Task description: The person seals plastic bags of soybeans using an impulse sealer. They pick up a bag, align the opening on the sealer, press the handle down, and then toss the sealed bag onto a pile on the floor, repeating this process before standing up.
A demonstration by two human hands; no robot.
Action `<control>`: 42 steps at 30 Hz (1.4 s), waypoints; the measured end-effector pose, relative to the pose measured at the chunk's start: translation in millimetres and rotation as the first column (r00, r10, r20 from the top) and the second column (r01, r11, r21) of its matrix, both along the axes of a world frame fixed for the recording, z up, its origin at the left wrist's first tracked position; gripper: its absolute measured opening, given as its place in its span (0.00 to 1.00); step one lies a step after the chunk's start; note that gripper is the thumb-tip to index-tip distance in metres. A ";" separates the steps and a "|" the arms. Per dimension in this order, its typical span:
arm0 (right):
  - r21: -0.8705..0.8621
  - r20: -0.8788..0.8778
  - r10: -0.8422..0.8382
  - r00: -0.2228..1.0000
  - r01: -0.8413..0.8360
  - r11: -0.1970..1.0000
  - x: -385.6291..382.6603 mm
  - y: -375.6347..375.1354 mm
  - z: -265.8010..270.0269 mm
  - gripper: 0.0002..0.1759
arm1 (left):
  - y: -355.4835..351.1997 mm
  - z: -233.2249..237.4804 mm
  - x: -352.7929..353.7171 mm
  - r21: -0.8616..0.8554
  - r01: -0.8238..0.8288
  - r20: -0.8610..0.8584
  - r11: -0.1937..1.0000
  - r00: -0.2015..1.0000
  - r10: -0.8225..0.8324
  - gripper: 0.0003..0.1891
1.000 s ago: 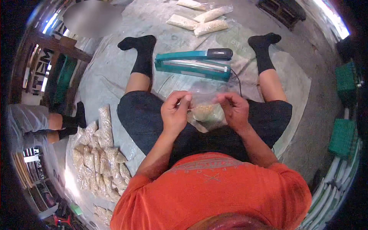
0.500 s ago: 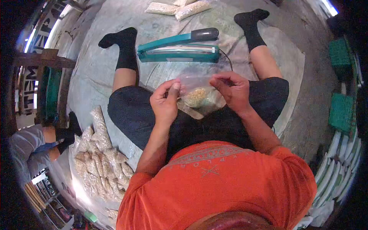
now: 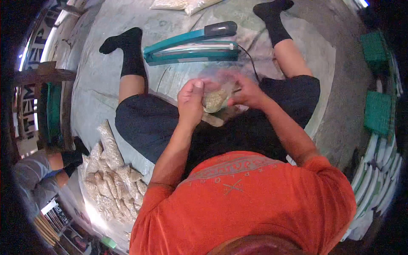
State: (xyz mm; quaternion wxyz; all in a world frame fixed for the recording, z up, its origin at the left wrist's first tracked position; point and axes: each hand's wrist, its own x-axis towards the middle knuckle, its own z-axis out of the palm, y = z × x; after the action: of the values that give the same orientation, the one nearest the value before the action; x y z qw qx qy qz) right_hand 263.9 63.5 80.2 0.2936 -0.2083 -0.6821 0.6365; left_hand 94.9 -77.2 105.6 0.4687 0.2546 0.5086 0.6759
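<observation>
A clear plastic bag (image 3: 215, 100) with pale kernels in its lower part is between my hands, above my lap. My left hand (image 3: 191, 101) is closed on the bag's left side, thumb pointing up along the film. My right hand (image 3: 248, 92) curls around the right side of the bag, its fingertips and the bag's upper film smeared by motion. Beyond my hands lies a teal impulse sealer (image 3: 195, 52) on the ground sheet, its black-tipped lever (image 3: 220, 29) raised at an angle.
Filled bags (image 3: 112, 182) are heaped at my left, and larger filled bags (image 3: 187, 4) lie at the far edge. A cord (image 3: 251, 60) runs from the sealer towards my right leg. Green crates (image 3: 378, 112) stand at the right. Another person's legs (image 3: 57, 163) show at the left.
My right hand has shifted from the bag's top corner down around its side, and the bag's mouth is less stretched. The view has tilted slightly, so the sealer appears higher.
</observation>
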 end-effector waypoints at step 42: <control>-0.274 0.481 0.447 0.755 -0.355 0.894 -81.3 -19.0 -102.7 0.33 | 108.9 -101.6 -105.2 -0.351 0.022 0.317 0.936 0.944 0.096 0.15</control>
State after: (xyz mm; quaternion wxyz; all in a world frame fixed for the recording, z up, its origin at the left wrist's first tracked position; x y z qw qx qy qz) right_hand 182.7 44.5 -22.4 -0.0689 -0.2484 -0.7096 0.6558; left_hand -10.2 31.7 4.0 0.5717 0.0412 0.5398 0.6165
